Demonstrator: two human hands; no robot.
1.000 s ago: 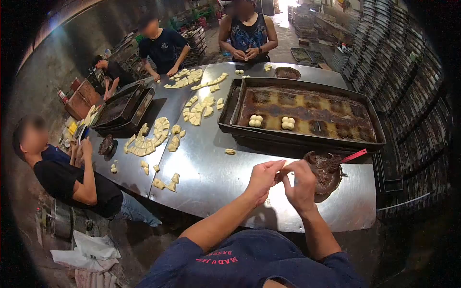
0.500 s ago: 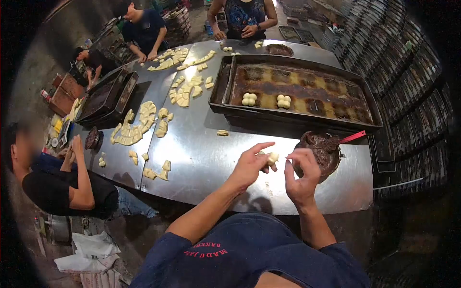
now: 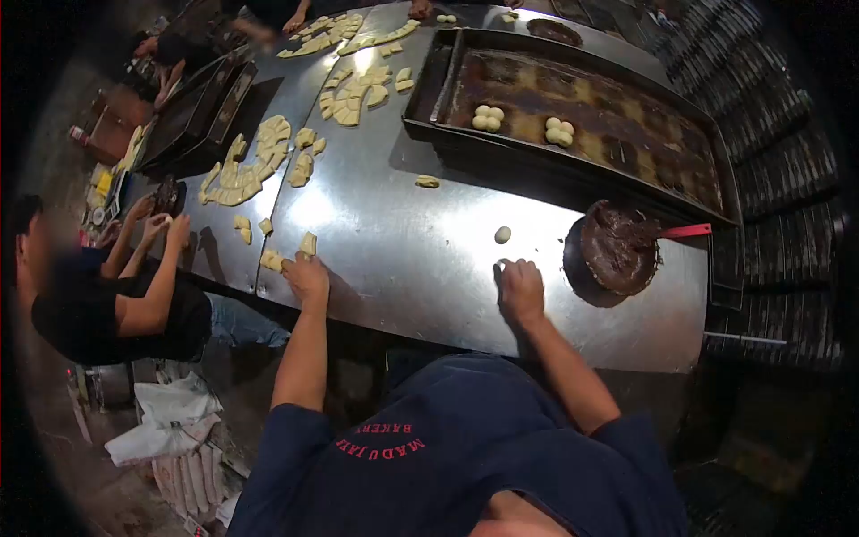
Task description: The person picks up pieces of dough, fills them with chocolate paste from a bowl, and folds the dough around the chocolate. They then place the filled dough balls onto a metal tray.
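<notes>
At the table's near left, my left hand (image 3: pixel 307 277) has its fingers closed on a piece of pale dough (image 3: pixel 271 259). Another cut dough piece (image 3: pixel 308 243) lies right beside those fingers. My right hand (image 3: pixel 521 291) rests low over the metal table with its fingers curled; whatever may be inside them is hidden. Just beyond it lies one smooth dough ball (image 3: pixel 503 234). Right of that hand is a round bowl of dark brown filling (image 3: pixel 617 251), with a red-handled spatula (image 3: pixel 684 231) stuck in it.
A long greased baking tray (image 3: pixel 586 98) holds two clusters of dough balls (image 3: pixel 488 118). Rows of cut dough (image 3: pixel 259 161) spread across the left side, and a small lump (image 3: pixel 428 181) lies mid-table. A co-worker (image 3: pixel 107 295) works at the left edge. Stacked trays (image 3: pixel 769 179) stand at right.
My left hand has moved away left to the dough pieces. The dough ball it held now lies on the table. My right hand has shifted left and down, away from the filling bowl.
</notes>
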